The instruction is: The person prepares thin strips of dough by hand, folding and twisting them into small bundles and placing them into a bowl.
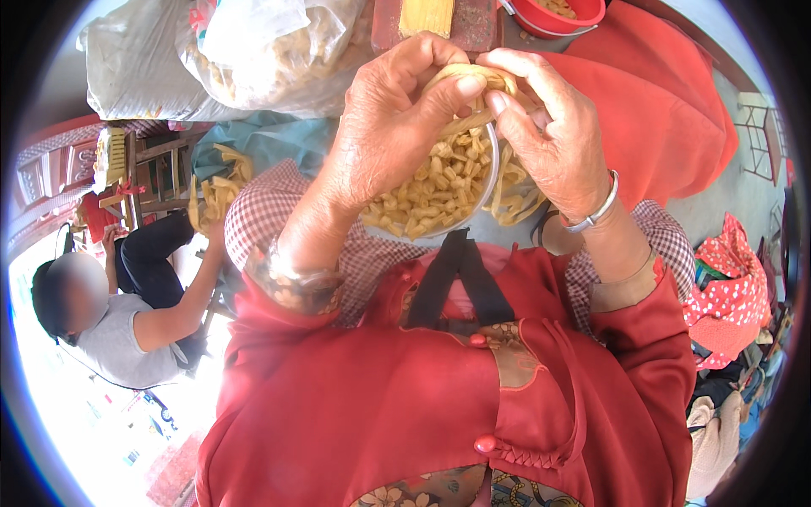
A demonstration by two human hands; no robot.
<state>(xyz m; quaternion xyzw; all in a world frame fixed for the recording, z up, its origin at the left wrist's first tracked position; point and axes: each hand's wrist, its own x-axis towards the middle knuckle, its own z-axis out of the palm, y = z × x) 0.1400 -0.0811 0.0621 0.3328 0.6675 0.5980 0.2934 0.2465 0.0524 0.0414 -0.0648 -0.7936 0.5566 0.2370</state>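
Observation:
My left hand (pixel 396 130) and my right hand (pixel 551 130) meet in front of me, at the top middle of the view. Between their thumbs and fingertips they hold a bent, yellowish strip (pixel 472 71) that looks like tofu skin; a loop of it shows on top, and part is covered by the fingers. Below the hands is a clear round tub (pixel 493 168) with many small knotted tofu-skin pieces (pixel 437 190) in it. My left hand and forearm hide part of the tub. Loose strips (pixel 514 193) lie just right of it. A metal bangle (pixel 595 209) circles my right wrist.
Beyond my hands, a yellow block (pixel 426 16) rests on a reddish board (pixel 475 32). Filled plastic bags (pixel 279 76) stand back left. A red bucket (pixel 592 16) and red cloth (pixel 652 120) are at right. Leftward, a seated person (pixel 152 323) holds a bunch of strips (pixel 218 193).

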